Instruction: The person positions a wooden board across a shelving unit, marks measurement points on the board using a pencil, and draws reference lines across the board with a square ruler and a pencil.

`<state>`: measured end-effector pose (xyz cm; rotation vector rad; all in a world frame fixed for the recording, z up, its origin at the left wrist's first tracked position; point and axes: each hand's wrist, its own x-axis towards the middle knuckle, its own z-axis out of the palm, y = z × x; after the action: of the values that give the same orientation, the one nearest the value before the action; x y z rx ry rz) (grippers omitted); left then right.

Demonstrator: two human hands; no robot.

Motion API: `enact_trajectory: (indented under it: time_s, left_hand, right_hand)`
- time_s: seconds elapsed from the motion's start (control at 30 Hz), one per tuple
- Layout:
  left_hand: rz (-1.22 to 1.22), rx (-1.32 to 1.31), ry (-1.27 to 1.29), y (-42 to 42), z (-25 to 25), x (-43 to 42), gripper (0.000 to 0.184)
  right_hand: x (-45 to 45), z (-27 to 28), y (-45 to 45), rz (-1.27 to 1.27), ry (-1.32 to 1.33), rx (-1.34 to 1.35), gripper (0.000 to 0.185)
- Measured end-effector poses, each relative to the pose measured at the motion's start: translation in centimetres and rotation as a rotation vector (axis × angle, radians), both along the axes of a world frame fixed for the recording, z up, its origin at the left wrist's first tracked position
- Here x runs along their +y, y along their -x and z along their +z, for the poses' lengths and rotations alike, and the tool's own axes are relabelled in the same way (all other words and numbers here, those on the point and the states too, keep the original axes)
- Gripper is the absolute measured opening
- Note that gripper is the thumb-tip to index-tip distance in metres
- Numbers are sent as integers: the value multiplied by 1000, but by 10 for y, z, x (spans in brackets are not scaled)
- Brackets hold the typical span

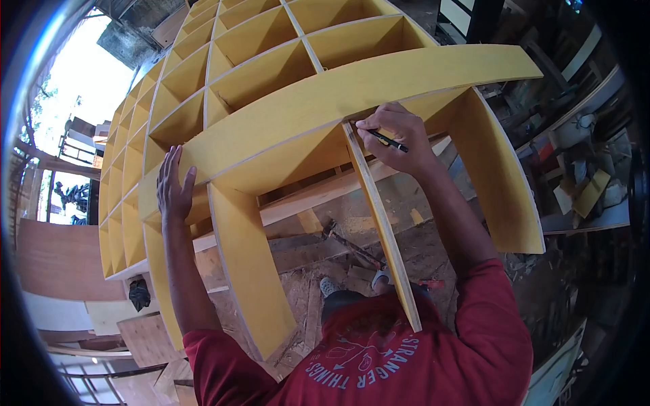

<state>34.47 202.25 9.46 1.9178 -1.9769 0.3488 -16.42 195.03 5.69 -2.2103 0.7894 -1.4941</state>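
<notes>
A long yellow board lies flat across a large yellow lattice frame. My left hand rests on the board's left part, fingers spread. In my right hand is a black pencil or pen, its tip near the board's lower edge, where a narrow upright panel meets it. This panel runs down toward my chest. More yellow panels stand out from the frame on the left and at the right.
A clamp-like tool is on the littered floor below, near my feet. Wooden sheets lean at the left, by a black bag. Shelving with scraps is at the right.
</notes>
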Motion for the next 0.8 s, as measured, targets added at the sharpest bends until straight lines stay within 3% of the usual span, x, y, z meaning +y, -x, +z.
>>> enact_trajectory:
  time_s: [0.8]
  left_hand:
    - [-3, -8, 17, -3, -3, -1, 64]
  right_hand:
    - [1, -2, -4, -1, -90, -53, 15]
